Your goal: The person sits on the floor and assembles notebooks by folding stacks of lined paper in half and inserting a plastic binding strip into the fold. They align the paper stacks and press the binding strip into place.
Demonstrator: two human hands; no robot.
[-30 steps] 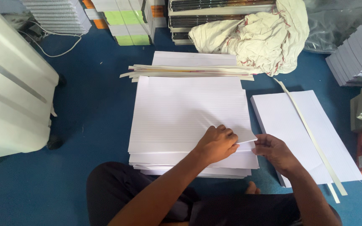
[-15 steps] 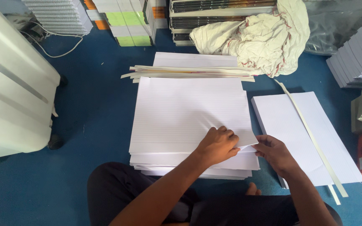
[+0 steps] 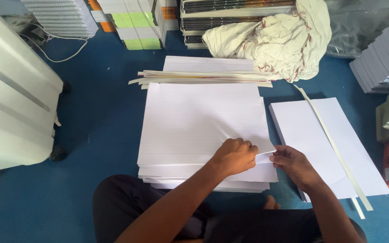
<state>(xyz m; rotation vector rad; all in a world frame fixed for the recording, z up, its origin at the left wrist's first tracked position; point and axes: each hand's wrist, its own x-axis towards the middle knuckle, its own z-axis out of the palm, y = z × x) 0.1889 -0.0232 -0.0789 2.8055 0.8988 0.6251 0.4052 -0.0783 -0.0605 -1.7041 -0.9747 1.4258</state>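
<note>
Where both hands (image 3: 262,157) meet, the paper stack's (image 3: 199,126) corner lifts.

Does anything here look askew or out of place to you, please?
A few things. The top sheet buckles near its right corner, where the left hand and right hand pinch it. Long paper strips lie unevenly across the stack's far end, one strip slants over the side pile, and a crumpled cloth sits behind.

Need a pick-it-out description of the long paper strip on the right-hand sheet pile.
Start at the crumpled cream cloth at the top right. Below it lies a flat white sheet pile on the blue floor. The paper strip crosses that pile diagonally: narrow, long and alone, unlike the bundled strips above the big stack.
</note>
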